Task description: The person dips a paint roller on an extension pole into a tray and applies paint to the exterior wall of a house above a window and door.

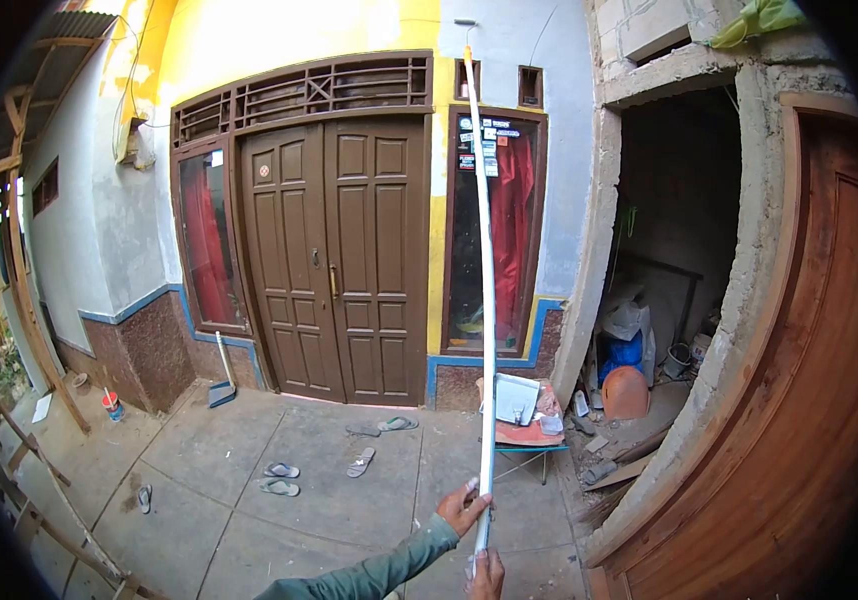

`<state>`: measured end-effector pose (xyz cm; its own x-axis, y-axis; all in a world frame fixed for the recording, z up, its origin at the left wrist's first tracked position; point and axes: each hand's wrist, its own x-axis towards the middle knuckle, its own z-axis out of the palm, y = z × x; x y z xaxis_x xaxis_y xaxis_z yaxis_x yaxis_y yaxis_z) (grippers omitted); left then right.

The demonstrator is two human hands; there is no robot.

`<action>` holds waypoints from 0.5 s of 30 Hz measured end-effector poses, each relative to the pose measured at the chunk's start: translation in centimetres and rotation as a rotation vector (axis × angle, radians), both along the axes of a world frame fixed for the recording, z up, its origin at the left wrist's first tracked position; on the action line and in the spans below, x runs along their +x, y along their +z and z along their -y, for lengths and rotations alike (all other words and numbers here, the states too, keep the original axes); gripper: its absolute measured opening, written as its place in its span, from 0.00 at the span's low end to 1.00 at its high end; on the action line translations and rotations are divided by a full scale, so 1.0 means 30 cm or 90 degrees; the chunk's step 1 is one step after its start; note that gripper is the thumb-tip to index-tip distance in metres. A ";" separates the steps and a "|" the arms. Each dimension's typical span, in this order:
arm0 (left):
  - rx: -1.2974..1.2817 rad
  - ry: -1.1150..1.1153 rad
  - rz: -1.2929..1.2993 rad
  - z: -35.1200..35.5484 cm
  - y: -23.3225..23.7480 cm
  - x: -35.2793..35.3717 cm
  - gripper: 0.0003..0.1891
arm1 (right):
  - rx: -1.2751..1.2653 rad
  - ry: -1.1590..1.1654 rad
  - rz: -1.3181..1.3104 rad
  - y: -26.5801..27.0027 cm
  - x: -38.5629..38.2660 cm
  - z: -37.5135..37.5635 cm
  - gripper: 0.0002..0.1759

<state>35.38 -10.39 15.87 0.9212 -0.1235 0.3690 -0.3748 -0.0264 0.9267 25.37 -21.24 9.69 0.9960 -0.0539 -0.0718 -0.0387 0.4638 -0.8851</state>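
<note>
A long white pole [488,340] rises from the bottom of the view up the front of the house. At its top an orange-handled part [468,56] carries a paint roller [465,22] against the upper wall, beside the edge of the yellow paint. My left hand [462,507], in a green sleeve, is closed round the pole from the left side. Just below it my right hand [487,577] grips the pole's lower end, partly cut off by the frame. Behind the pole, a white paint tray [516,398] lies on a small low table [534,448].
Brown double doors [334,260] and a window with red curtains [516,230] stand ahead. Several sandals [361,461] lie on the concrete floor. A dustpan [221,393] leans by the wall, and a small bucket [112,405] stands left. On the right, a rough doorway [604,200] adjoins a wooden door [779,440].
</note>
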 end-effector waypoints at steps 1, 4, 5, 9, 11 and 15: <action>-0.002 0.001 0.001 -0.014 0.036 0.012 0.21 | -0.015 -0.037 0.033 0.056 -0.006 -0.020 0.15; -0.057 -0.016 0.003 -0.054 0.157 0.049 0.21 | -0.055 0.066 0.056 0.171 0.037 -0.033 0.17; -0.050 0.002 0.018 -0.065 0.205 0.056 0.21 | -0.090 0.099 0.053 0.244 0.050 -0.048 0.19; -0.065 0.020 0.061 -0.099 0.375 0.112 0.23 | -0.062 0.117 0.096 0.384 0.135 -0.089 0.17; -0.053 0.040 0.136 -0.106 0.410 0.174 0.24 | -0.075 0.117 0.114 0.454 0.183 -0.098 0.17; -0.005 0.056 0.177 -0.118 0.522 0.182 0.26 | -0.084 0.114 0.167 0.589 0.294 -0.086 0.16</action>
